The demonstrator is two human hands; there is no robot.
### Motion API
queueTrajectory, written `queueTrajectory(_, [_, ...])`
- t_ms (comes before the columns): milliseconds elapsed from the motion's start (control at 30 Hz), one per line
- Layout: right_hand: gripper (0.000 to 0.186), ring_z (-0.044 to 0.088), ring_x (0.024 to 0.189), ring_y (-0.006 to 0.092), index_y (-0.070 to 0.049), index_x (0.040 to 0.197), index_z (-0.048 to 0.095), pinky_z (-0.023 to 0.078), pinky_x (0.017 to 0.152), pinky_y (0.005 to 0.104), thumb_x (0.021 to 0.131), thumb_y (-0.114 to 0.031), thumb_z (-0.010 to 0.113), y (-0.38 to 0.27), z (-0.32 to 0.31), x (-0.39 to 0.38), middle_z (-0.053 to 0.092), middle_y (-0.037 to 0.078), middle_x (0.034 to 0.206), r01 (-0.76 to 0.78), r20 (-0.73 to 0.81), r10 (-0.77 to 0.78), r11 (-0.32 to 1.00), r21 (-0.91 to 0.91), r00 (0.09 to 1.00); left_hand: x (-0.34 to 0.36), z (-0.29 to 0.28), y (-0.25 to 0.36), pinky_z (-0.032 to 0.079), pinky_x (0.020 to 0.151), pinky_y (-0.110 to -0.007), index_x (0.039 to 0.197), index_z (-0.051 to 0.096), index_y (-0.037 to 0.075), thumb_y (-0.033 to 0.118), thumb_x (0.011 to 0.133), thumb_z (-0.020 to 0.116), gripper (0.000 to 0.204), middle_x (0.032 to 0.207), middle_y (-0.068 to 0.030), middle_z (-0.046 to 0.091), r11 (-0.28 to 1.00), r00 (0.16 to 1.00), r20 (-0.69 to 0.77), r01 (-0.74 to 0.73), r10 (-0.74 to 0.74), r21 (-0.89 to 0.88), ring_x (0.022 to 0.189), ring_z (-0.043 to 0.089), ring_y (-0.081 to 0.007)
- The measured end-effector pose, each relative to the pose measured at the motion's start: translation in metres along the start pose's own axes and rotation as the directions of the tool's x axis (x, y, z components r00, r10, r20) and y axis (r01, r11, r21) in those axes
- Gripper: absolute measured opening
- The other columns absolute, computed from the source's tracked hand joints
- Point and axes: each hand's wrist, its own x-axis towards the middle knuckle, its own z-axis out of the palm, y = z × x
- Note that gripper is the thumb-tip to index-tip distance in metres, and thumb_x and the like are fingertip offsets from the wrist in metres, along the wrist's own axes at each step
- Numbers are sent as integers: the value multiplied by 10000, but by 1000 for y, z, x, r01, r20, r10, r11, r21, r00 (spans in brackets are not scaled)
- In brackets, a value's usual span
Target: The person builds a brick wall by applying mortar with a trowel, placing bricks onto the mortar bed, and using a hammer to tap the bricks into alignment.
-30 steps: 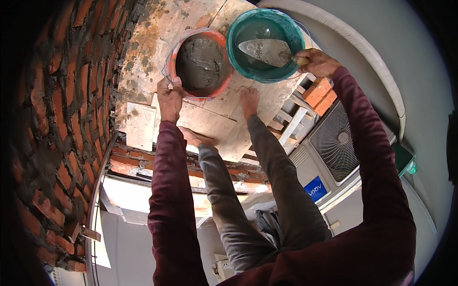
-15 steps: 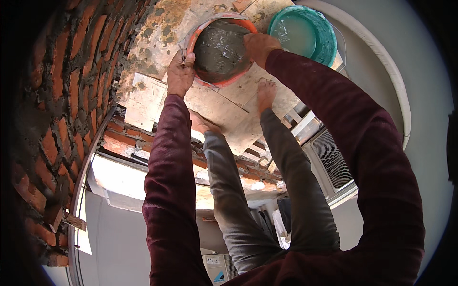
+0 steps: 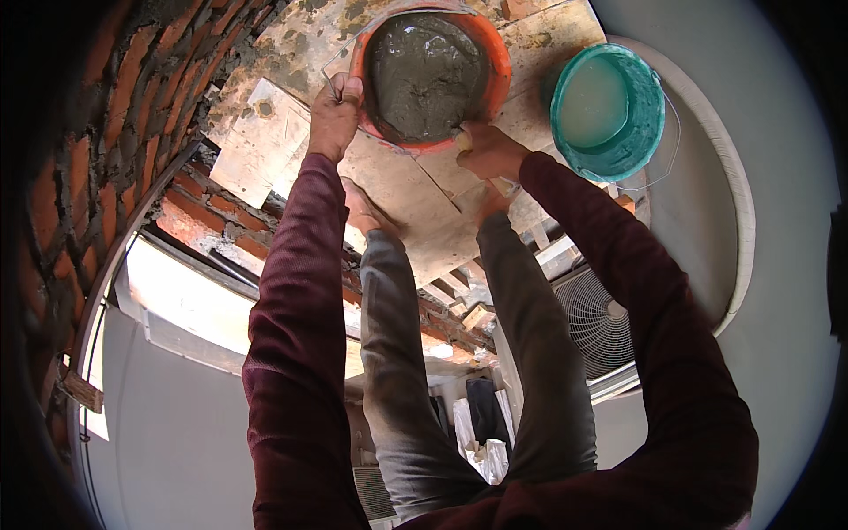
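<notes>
An orange bucket (image 3: 497,71) holds wet grey mortar (image 3: 428,75) with a glossy, uneven surface. My left hand (image 3: 337,119) is closed on its wire handle at the left rim. My right hand (image 3: 490,150) is closed on the pale trowel handle (image 3: 462,141) at the bucket's near right rim; I cannot make out the blade. A teal bucket (image 3: 645,119) of cloudy water stands to the right, its wire handle hanging aside. Both buckets stand on stained boards (image 3: 543,35). My bare feet (image 3: 360,205) are below the orange bucket.
A rough brick wall (image 3: 106,124) rises along the left. A slatted wooden edge (image 3: 450,287) lies by my legs, with a ledge and drop beyond. An air-conditioner unit (image 3: 587,322) sits at the lower right, beside a curved pale band (image 3: 738,212) and grey wall (image 3: 786,265).
My right hand has brought the trowel from the teal bucket leftward into the orange one, then down to its near right rim. My left hand has stayed on the orange bucket.
</notes>
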Motion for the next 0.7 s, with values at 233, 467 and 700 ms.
queueTrajectory(233, [133,456,489,98,-28,926,500,416,407,265,876,-139,554,-1,12,26,475,14,703,-69,200,-228,481,874,953,-18,1,-5,404,581,-194,837,548,125,283,1010,486,242,714,80,475,978,994,-40,92,-101,-186,620,416,-31])
queueTrajectory(467, [305,413,464,65,-46,1012,509,380,382,225,950,-344,533,0,-37,-27,473,26,717,-317,309,-384,44,948,870,-29,27,6,433,574,-240,911,594,70,286,982,540,234,725,24,542,958,986,-140,48,-91,-283,619,472,-72])
queueTrajectory(700, [384,629,585,234,21,1230,486,533,495,397,1015,-257,332,-24,-54,-33,556,208,1002,61,-144,-84,986,-155,986,-30,39,53,399,575,-239,838,563,60,316,980,542,294,702,34,495,998,990,-141,20,-28,-61,617,438,-69])
